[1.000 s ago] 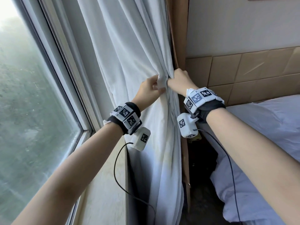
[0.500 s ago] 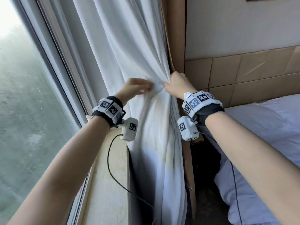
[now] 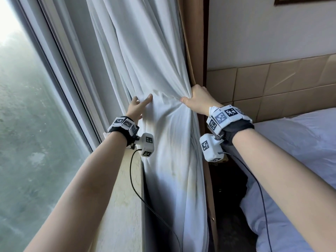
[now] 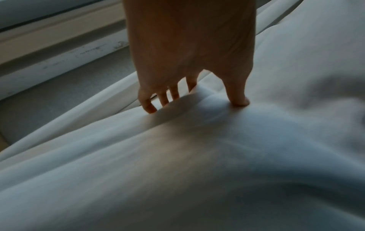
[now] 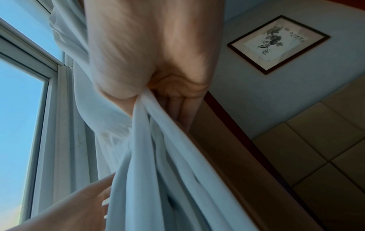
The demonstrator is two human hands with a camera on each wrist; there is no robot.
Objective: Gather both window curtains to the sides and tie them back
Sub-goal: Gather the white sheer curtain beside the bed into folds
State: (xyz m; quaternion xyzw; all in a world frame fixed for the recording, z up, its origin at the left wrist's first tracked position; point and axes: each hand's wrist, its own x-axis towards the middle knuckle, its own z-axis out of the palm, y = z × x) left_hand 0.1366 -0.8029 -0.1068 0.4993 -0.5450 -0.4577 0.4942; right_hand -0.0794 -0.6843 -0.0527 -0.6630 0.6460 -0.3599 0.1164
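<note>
The curtain [image 3: 163,135] hangs bunched at the right edge of the window [image 3: 36,124], its folds clenched in the right hand [image 3: 198,102], while the left hand [image 3: 138,108], nearer the glass, lays loose, spread fingers [image 4: 147,103] on the cloth.

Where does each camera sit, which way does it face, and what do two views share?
Head: on the head, facing forward and down at the white curtain; both forearms, the left hand and the right hand show.
Left wrist: looks along the left hand at the curtain folds it touches.
Right wrist: looks upward along the right hand gripping the bunched curtain.
Shared: the head and right wrist views both show both hands.
</note>
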